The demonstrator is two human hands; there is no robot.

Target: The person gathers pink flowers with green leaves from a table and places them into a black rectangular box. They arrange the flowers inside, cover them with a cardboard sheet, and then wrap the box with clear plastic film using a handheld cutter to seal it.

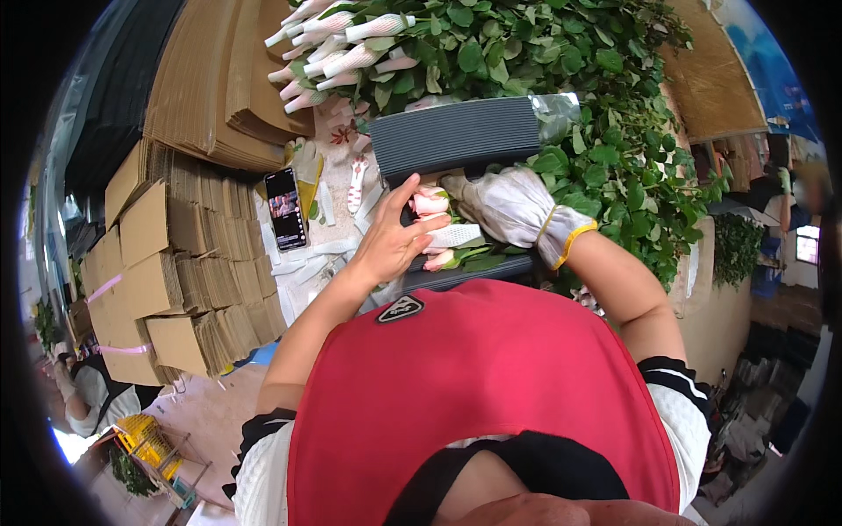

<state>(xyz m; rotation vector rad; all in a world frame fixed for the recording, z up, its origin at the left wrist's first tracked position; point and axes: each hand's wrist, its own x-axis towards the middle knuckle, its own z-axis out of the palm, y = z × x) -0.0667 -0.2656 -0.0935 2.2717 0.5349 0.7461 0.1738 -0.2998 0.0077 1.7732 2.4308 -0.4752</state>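
Observation:
My bare left hand [395,233] reaches over several pink roses [431,200] with its fingers spread, touching the blooms or lying just above them. One bloom is in a white foam net sleeve [455,235]. Another pink rose [439,260] lies closest to my body, its green stem pointing right. My right hand [503,200], in a pale work glove with a yellow cuff, is bent over the stem side of the roses; its fingertips are partly hidden, so its grip is unclear. Dark corrugated board [460,139] stands just beyond both hands, and more dark board [467,276] lies beneath the roses.
Leafy rose stems [526,46] with net-sleeved heads [358,59] are piled at the back. To the left are a phone [287,209], a yellow-and-white glove [306,164], loose white sleeves [306,263] and stacked cardboard [177,263]. A person [99,394] is at far left.

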